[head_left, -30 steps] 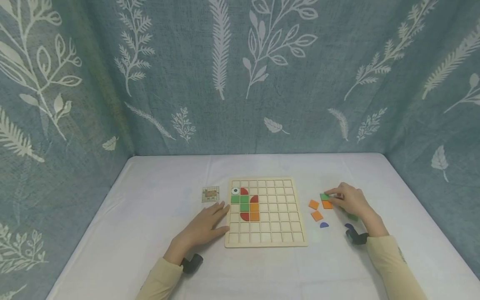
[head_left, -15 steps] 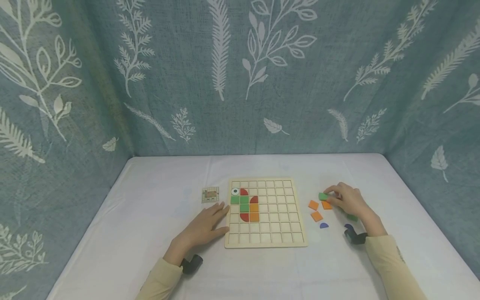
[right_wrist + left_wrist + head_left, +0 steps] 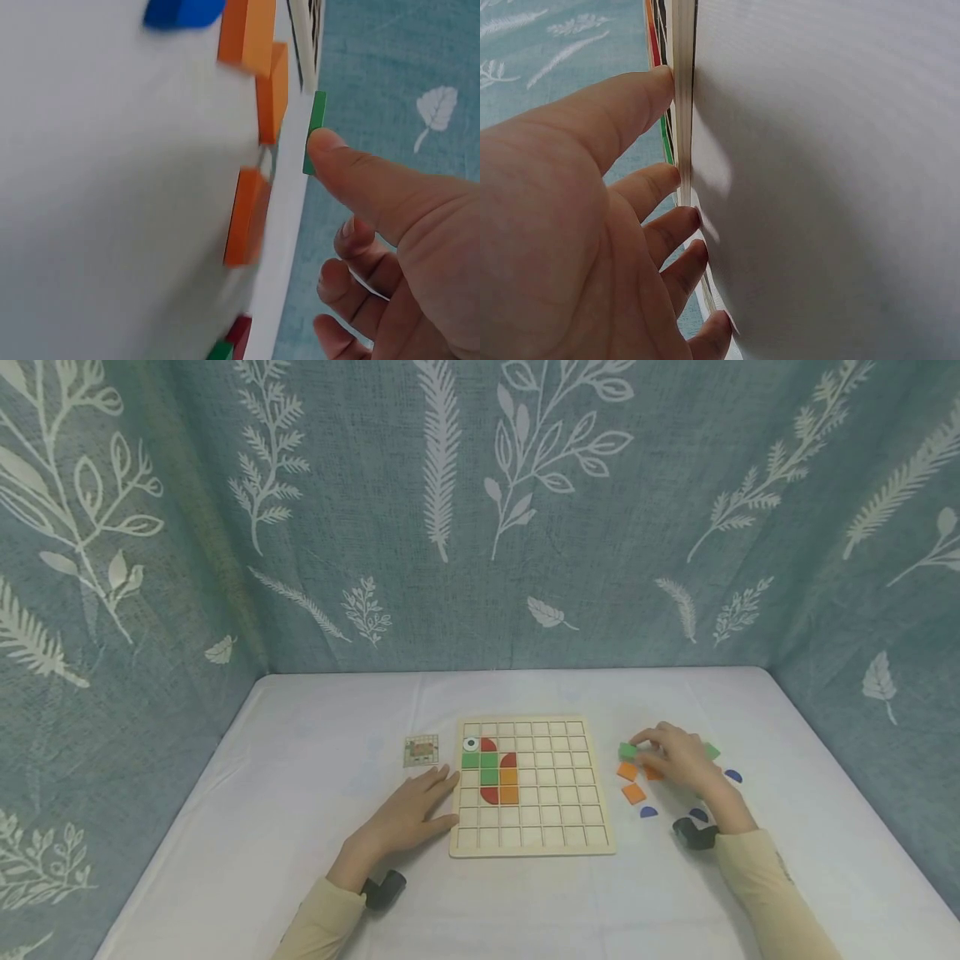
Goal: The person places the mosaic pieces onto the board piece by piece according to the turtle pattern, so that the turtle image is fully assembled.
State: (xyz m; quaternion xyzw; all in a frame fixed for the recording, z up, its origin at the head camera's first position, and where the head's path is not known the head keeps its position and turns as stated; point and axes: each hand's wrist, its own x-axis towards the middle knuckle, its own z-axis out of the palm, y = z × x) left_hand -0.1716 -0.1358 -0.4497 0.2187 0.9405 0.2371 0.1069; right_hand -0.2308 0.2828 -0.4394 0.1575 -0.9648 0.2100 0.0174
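Note:
Between thumb and finger, my right hand pinches a green square tile, to the right of the gridded wooden board. In the right wrist view the thumb presses the green tile, which is off the table, while the other fingers curl loosely behind. My left hand lies at the board's left edge, its fingers spread and the tips touching the frame. On the board sit a white eye tile, green squares, orange squares and red quarter-round tiles.
Below the right hand lie loose orange squares and blue half-round tiles. Another green tile lies behind that hand. A small picture card is left of the board. A patterned curtain stands along the table's far edge.
My right hand has lifted the green tile away from the orange square and carried it left, toward the board. A blue piece and a green tile behind it became visible. The left hand stays put.

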